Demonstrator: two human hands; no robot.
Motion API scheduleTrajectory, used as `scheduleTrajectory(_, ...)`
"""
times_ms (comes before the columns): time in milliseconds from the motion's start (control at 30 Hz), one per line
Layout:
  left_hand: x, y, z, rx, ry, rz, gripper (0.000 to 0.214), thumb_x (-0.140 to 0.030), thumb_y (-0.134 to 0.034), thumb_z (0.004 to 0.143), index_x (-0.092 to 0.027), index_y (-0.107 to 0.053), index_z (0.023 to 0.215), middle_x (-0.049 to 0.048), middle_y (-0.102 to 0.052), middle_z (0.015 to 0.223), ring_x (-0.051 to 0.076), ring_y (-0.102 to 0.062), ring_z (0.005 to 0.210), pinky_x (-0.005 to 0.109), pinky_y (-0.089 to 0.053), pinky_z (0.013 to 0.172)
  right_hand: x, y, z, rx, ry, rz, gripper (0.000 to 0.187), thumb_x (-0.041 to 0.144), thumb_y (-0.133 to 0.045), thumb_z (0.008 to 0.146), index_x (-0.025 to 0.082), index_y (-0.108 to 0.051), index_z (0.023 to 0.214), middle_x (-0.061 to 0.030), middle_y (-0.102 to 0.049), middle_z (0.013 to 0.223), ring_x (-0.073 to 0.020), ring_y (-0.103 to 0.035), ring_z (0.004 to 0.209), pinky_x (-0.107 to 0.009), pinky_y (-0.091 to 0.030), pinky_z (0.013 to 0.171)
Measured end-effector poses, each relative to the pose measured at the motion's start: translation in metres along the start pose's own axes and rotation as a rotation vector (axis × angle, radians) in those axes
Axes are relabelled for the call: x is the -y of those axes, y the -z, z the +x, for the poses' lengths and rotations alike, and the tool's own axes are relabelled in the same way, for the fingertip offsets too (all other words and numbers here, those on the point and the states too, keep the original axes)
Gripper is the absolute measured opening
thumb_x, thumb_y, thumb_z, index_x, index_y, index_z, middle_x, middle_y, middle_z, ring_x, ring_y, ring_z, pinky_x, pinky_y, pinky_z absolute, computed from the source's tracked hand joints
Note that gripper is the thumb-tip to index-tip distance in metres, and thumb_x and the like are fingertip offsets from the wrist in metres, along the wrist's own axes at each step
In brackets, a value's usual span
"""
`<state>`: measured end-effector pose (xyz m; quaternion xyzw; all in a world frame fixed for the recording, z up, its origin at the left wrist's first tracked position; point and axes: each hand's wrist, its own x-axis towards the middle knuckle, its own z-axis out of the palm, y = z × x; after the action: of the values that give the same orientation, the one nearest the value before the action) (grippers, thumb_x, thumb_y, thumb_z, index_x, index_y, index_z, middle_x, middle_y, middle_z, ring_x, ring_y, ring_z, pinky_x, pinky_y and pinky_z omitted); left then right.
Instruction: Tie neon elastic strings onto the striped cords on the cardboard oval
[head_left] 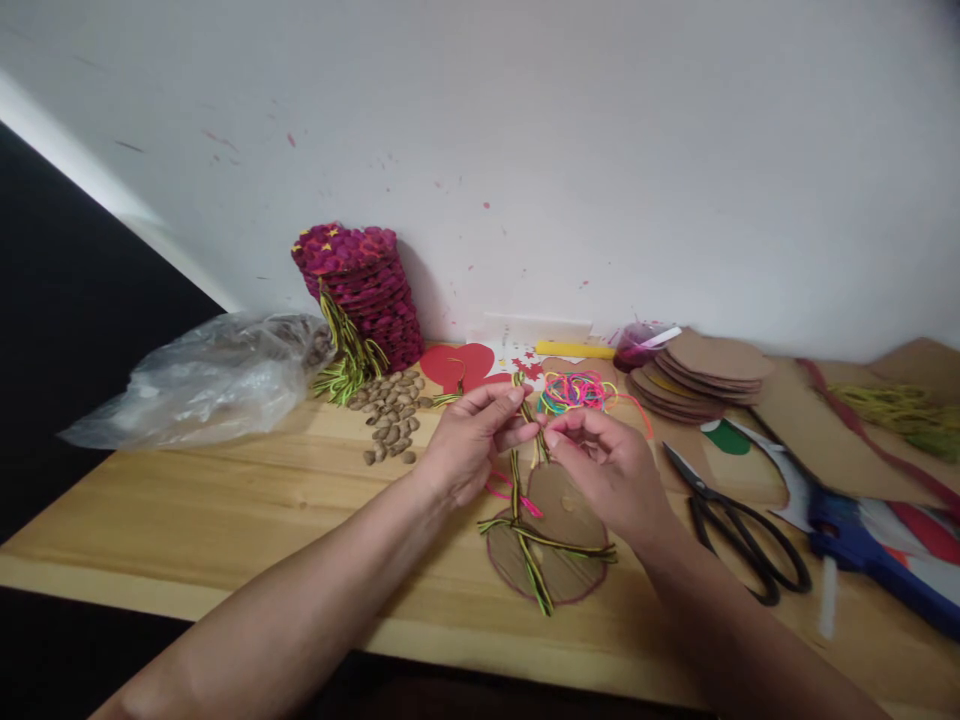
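Note:
My left hand (480,435) pinches a bundle of green, yellow and dark yarn (519,381) between thumb and fingers. Close beside it on the right, my right hand (611,465) is closed at the same yarn, its fingertips nearly meeting those of the left. Below my hands lies a round cardboard disc (581,578) with a dark reddish edge. Crossed strands of yarn (540,545) rest over that disc, and a second cardboard piece (555,490) shows behind it. A short pink cord (531,506) lies near the strands. My fingers partly hide the yarn.
Left: brown shells or seeds (390,412), a tassel (349,350), a purple textured stack (360,290) and a plastic bag (217,375). Right: tangled colourful cord (576,392), stacked cardboard discs (709,368), black scissors (739,525) and a blue-handled tool (862,550). A wall rises behind.

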<state>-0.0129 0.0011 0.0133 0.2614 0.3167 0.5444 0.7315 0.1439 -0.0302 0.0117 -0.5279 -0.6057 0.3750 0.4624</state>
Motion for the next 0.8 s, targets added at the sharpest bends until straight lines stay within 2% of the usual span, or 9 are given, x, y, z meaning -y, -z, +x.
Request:
scheduleTrajectory(233,-0.0012,0.0006,-0.0002,-0.006,-0.011,0.011,0.005,-0.015,-0.073,0.079,-0.013,-0.071,0.082,0.0048,-0.072,0.093,0.014,-0.073,0.072,0.021,-0.060,0.065,0.0025,0.0055,-0.0009,-0.022,0.010,-0.009,0.015,0.034,-0.063,0.085,0.020,-0.064,0.081,-0.0003,-0.064,0.074,-0.0141,-0.056,0.067,-0.026,-0.042,0.060)
scheduleTrajectory(400,-0.0019,0.0000,-0.0005,-0.002,-0.013,0.003,0.009,-0.017,-0.076,0.077,-0.012,-0.071,0.083,0.0042,-0.072,0.089,0.013,-0.071,0.069,0.021,-0.060,0.066,-0.0002,0.0047,0.0006,0.064,0.004,0.031,0.018,0.037,-0.064,0.085,0.020,-0.067,0.090,-0.0035,-0.070,0.087,-0.0163,-0.061,0.076,-0.028,-0.046,0.066)
scheduleTrajectory(500,-0.0022,0.0000,-0.0004,0.006,-0.011,0.008,0.010,-0.018,-0.076,0.077,-0.012,-0.071,0.083,0.0040,-0.071,0.088,0.014,-0.072,0.071,0.021,-0.059,0.066,-0.0017,0.0047,0.0026,0.086,-0.002,0.027,0.018,0.038,-0.065,0.085,0.020,-0.066,0.084,-0.0022,-0.067,0.080,-0.0149,-0.058,0.069,-0.027,-0.044,0.062)
scheduleTrajectory(667,-0.0026,0.0006,0.0000,-0.013,-0.013,0.039,0.008,-0.018,-0.074,0.079,-0.012,-0.070,0.083,0.0033,-0.070,0.084,0.010,-0.069,0.067,0.021,-0.059,0.065,-0.0033,0.0083,0.0039,0.023,0.017,-0.039,0.019,0.038,-0.062,0.087,0.020,-0.064,0.084,-0.0013,-0.064,0.076,-0.0144,-0.055,0.066,-0.027,-0.042,0.059)
scheduleTrajectory(800,-0.0029,0.0004,0.0001,-0.018,-0.033,0.045,0.009,-0.018,-0.075,0.078,-0.011,-0.070,0.083,0.0040,-0.070,0.086,0.008,-0.066,0.068,0.017,-0.057,0.062,-0.0012,0.0096,0.0036,-0.009,0.051,-0.091,0.018,0.038,-0.060,0.089,0.020,-0.063,0.086,-0.0021,-0.064,0.080,-0.0149,-0.055,0.067,-0.027,-0.042,0.059)
